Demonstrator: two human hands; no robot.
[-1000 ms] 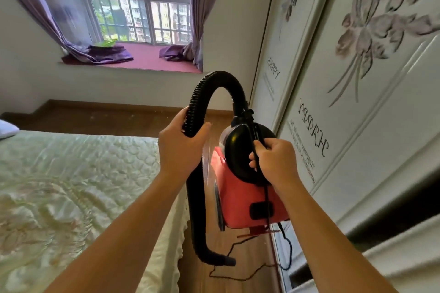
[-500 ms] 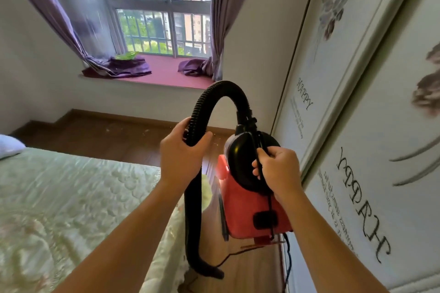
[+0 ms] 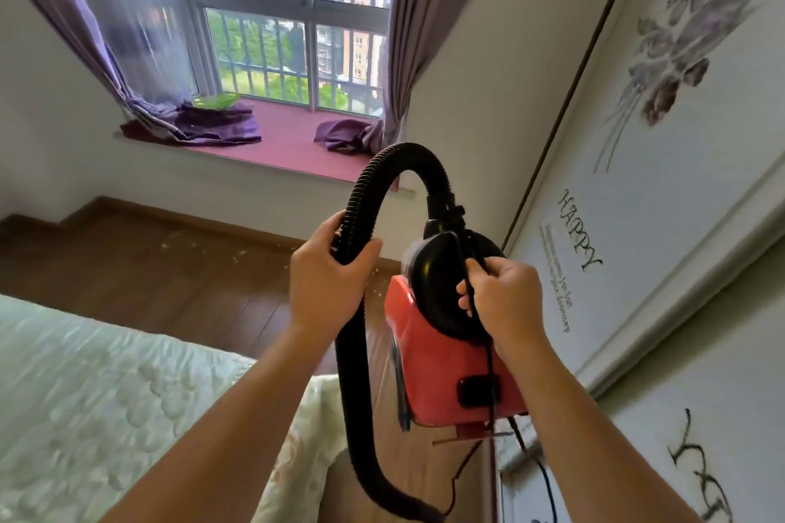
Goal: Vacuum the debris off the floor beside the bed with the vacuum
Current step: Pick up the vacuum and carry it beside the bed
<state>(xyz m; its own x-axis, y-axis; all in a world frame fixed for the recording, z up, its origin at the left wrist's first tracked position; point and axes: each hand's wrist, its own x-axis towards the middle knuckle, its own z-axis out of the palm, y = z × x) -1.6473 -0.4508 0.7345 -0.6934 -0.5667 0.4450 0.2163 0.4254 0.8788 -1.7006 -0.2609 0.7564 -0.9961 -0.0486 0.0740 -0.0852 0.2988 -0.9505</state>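
I carry a small red and black vacuum in the air between the bed and the wardrobe. My right hand grips the black handle at its top, together with the thin cord. A ribbed black hose arches up from the vacuum and hangs down to the floor. My left hand grips the hose on its left side. Pale debris lies scattered on the wooden floor ahead, near the far wall. The bed with a light green quilted cover is at the lower left.
A white wardrobe with flower prints lines the right side, leaving a narrow floor strip beside the bed. A bay window with purple curtains and a red sill is ahead. The black cord trails down by the wardrobe base.
The view has advanced toward the window along the gap, and more floor with debris shows ahead. Both hands keep their grips on the hose and the handle.
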